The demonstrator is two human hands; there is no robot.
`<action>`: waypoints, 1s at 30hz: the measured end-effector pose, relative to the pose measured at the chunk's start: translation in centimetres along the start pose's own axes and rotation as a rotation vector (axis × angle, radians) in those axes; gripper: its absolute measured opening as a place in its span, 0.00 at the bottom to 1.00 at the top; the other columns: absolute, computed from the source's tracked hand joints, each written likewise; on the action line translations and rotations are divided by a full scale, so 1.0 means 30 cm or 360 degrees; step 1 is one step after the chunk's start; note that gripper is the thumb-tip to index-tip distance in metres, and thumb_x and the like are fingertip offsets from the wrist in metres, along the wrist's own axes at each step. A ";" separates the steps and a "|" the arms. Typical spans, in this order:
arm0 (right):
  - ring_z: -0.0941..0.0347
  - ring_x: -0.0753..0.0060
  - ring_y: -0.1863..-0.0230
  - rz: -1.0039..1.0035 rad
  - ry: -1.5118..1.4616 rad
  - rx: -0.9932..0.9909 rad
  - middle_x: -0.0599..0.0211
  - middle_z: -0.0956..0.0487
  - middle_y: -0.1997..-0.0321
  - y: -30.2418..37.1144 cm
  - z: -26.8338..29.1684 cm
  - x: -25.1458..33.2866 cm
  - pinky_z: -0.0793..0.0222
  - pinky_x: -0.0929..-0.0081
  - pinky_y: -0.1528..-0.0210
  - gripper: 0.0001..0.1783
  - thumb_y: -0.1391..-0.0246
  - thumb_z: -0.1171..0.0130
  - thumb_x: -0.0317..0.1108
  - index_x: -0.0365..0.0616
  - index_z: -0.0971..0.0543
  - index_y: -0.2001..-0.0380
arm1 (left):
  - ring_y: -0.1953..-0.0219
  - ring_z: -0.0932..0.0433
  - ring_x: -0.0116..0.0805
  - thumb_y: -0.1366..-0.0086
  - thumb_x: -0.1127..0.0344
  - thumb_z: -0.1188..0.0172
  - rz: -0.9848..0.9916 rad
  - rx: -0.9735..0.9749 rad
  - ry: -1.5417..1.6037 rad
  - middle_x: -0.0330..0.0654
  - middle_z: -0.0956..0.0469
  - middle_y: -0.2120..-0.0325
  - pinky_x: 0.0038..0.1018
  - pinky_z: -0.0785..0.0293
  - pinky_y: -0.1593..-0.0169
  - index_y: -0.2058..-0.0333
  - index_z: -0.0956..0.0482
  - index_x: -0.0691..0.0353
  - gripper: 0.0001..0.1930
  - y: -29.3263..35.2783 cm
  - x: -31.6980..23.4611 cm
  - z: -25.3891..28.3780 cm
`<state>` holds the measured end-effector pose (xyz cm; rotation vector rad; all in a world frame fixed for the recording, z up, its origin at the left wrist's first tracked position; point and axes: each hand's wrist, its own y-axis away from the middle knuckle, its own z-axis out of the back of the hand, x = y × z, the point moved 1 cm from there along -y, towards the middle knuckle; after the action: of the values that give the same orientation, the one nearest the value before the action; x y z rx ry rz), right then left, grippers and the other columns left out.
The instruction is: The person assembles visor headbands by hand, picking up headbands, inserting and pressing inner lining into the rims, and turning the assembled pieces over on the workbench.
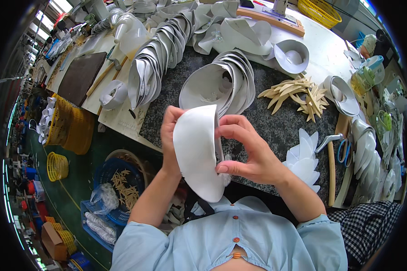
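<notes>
A white shoe upper, smooth and curved, is held upright in front of my body, above the table's near edge. My left hand grips it from its left side, with most of the fingers hidden behind. At the right edge, my right hand has its fingertips on the upper rim and its thumb lower down, near a small translucent ornament. Just beyond lies a nested stack of similar uppers, open end facing me. A longer row of stacked uppers stretches away on the left.
Beige curved strips lie in a pile on the dark speckled slab. White leaf-shaped pieces, a hammer and blue-handled scissors sit at right. Left, below the table, are a yellow basket and a blue basket.
</notes>
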<state>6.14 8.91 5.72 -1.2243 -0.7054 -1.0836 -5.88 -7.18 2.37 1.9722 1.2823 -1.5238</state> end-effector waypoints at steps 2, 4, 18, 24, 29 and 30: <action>0.30 0.66 0.45 -0.0104 -0.0243 0.0045 0.61 0.30 0.48 0.031 0.032 -0.012 0.34 0.67 0.42 0.27 0.47 0.29 0.45 0.45 0.23 0.48 | 0.68 0.19 0.25 0.31 0.65 0.38 0.0428 -0.0473 0.0295 0.41 0.20 0.65 0.22 0.20 0.66 0.58 0.29 0.61 0.10 0.017 0.006 -0.123; 0.26 0.74 0.55 -0.0142 0.0245 -0.0269 0.64 0.28 0.52 0.056 0.060 -0.007 0.29 0.74 0.50 0.21 0.45 0.31 0.39 0.43 0.24 0.51 | 0.74 0.19 0.27 0.32 0.64 0.37 0.0896 -0.0165 0.0414 0.41 0.20 0.70 0.21 0.20 0.74 0.57 0.28 0.61 0.11 0.027 0.049 -0.098; 0.31 0.84 0.77 -0.1029 0.0013 -0.0128 0.70 0.22 0.77 0.131 0.140 -0.071 0.33 0.77 0.74 0.17 0.39 0.48 0.37 0.31 0.19 0.67 | 0.58 0.20 0.23 0.36 0.69 0.33 0.0354 -0.0011 -0.0197 0.40 0.20 0.64 0.17 0.21 0.55 0.52 0.22 0.63 0.15 0.045 0.052 -0.233; 0.30 0.81 0.74 -0.1074 -0.0321 -0.0073 0.67 0.22 0.76 0.146 0.148 -0.024 0.32 0.77 0.71 0.14 0.46 0.41 0.33 0.31 0.18 0.63 | 0.70 0.22 0.22 0.33 0.56 0.35 0.0421 -0.0013 -0.0920 0.38 0.19 0.72 0.19 0.25 0.64 0.64 0.19 0.64 0.15 0.043 0.049 -0.202; 0.29 0.84 0.72 -0.0863 0.0069 -0.0122 0.71 0.21 0.74 0.163 0.148 -0.009 0.31 0.78 0.70 0.16 0.41 0.42 0.37 0.32 0.18 0.62 | 0.68 0.18 0.30 0.31 0.59 0.38 0.0319 0.0083 -0.0678 0.42 0.18 0.69 0.26 0.17 0.64 0.62 0.23 0.65 0.13 0.051 0.064 -0.205; 0.29 0.84 0.72 -0.0864 0.0067 -0.0128 0.71 0.21 0.74 0.166 0.152 -0.011 0.31 0.78 0.70 0.16 0.41 0.42 0.37 0.32 0.18 0.62 | 0.67 0.17 0.30 0.31 0.59 0.38 0.0309 0.0091 -0.0660 0.43 0.18 0.68 0.26 0.17 0.64 0.61 0.23 0.65 0.13 0.053 0.064 -0.207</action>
<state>11.15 13.30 4.62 -1.0981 -1.0022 -1.5901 -0.88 -2.73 2.56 1.6372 0.8609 -1.7636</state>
